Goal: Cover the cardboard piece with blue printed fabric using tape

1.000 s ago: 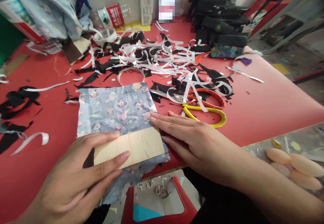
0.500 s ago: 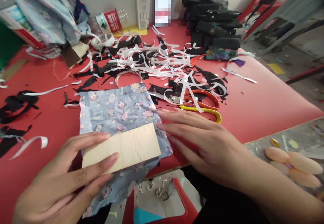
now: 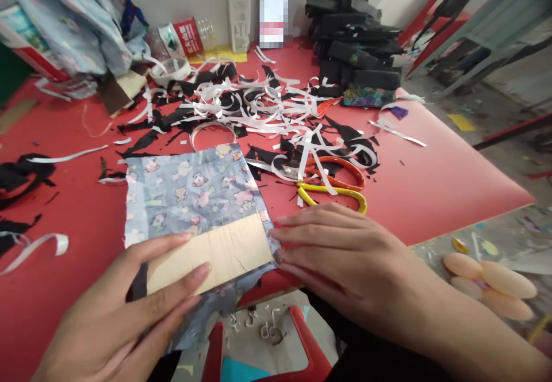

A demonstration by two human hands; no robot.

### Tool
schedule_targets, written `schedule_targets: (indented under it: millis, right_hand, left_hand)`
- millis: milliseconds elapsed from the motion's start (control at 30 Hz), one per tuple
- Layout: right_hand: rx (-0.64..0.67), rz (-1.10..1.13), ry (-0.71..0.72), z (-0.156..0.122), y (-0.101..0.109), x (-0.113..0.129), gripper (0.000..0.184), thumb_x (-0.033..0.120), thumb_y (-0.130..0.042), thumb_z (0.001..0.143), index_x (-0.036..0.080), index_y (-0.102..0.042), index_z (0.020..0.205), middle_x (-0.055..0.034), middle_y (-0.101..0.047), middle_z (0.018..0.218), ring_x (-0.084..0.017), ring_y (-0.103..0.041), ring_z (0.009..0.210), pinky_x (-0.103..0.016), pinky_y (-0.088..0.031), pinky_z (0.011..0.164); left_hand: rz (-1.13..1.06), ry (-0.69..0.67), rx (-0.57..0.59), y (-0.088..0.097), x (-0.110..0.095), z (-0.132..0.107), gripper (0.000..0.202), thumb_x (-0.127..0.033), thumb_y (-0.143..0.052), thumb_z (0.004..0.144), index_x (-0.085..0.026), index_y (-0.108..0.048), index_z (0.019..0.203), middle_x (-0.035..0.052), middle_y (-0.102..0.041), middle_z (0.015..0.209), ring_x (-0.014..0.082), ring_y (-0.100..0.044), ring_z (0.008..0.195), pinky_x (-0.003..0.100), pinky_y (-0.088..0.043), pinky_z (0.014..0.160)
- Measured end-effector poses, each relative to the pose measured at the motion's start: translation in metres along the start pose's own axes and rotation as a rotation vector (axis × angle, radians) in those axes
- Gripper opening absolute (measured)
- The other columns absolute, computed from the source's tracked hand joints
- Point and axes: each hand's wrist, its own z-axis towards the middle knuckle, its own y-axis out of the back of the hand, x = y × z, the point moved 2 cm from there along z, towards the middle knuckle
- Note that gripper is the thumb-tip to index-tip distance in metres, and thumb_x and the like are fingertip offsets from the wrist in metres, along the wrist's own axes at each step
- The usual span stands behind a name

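Observation:
My left hand is closed around a thin pale wooden board at its left end, with fingers across the top face. The board lies on a piece of blue-grey fabric printed with small cartoon animals. Part of the cloth hangs past the table edge below the board. My right hand lies at the cloth's right edge, its fingertips touching it beside the board's right end. Those fingers are stretched out and slightly apart; the thumb is hidden. Scissors with orange and yellow handles rest just beyond my right hand.
White and black scraps litter the red table. Bundled black fabric is stacked at the back right. A carton and a plastic bottle are behind. A red stool stands below the table edge.
My right fingers have come in closer to the board's right end. The cloth's right margin shows narrower there. My left hand keeps its hold; the whole view has shifted slightly.

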Motion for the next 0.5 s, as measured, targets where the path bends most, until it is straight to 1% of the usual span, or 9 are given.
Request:
schedule_targets:
  millis: [100,200,333,433,500]
  right_hand:
    - [0.021,-0.014,0.048,-0.004,-0.005,0.003,0.021,0.013,-0.058,0.105,0.013,-0.079,0.102,-0.0068,-0.084,0.111,-0.021,-0.079,0.099,-0.039,-0.061,0.096]
    - [0.029,-0.073,0.063,-0.007,-0.007,0.005,0.022,0.014,-0.057,0.105,0.012,-0.079,0.103,-0.0072,-0.084,0.113,-0.024,-0.079,0.103,-0.041,-0.061,0.098]
    - [0.05,-0.106,0.046,-0.008,-0.006,0.006,0.028,0.013,-0.053,0.107,0.013,-0.081,0.1,-0.0079,-0.084,0.11,-0.023,-0.08,0.101,-0.039,-0.062,0.097]
    - [0.045,-0.114,0.035,-0.008,-0.006,0.008,0.028,0.014,-0.053,0.107,0.013,-0.081,0.101,-0.0073,-0.084,0.111,-0.022,-0.08,0.102,-0.037,-0.061,0.103]
    - [0.044,-0.11,0.031,-0.008,-0.006,0.008,0.027,0.015,-0.055,0.106,0.013,-0.081,0.103,-0.0069,-0.084,0.113,-0.022,-0.08,0.106,-0.035,-0.059,0.108]
  left_hand:
    - [0.043,0.003,0.078,-0.003,0.008,-0.001,0.052,-0.025,-0.065,0.099,-0.051,-0.061,0.145,-0.0025,-0.072,0.131,0.0206,-0.076,0.104,0.026,-0.069,0.077]
    - [0.068,-0.045,0.074,-0.003,0.011,0.001,0.054,-0.025,-0.066,0.099,-0.05,-0.059,0.147,-0.0017,-0.071,0.134,0.021,-0.075,0.107,0.03,-0.069,0.085]
    - [0.1,-0.103,0.052,-0.003,0.007,0.008,0.055,-0.021,-0.064,0.1,-0.047,-0.058,0.149,0.0003,-0.062,0.147,0.022,-0.071,0.116,0.033,-0.066,0.093]
    - [0.129,-0.121,0.071,-0.002,0.002,0.014,0.049,-0.022,-0.061,0.102,-0.044,-0.062,0.146,0.001,-0.056,0.153,0.0225,-0.069,0.121,0.035,-0.065,0.096]
    - [0.147,-0.128,0.086,-0.001,-0.001,0.016,0.045,-0.023,-0.059,0.103,-0.043,-0.064,0.144,0.0013,-0.055,0.152,0.0226,-0.068,0.122,0.034,-0.064,0.096]
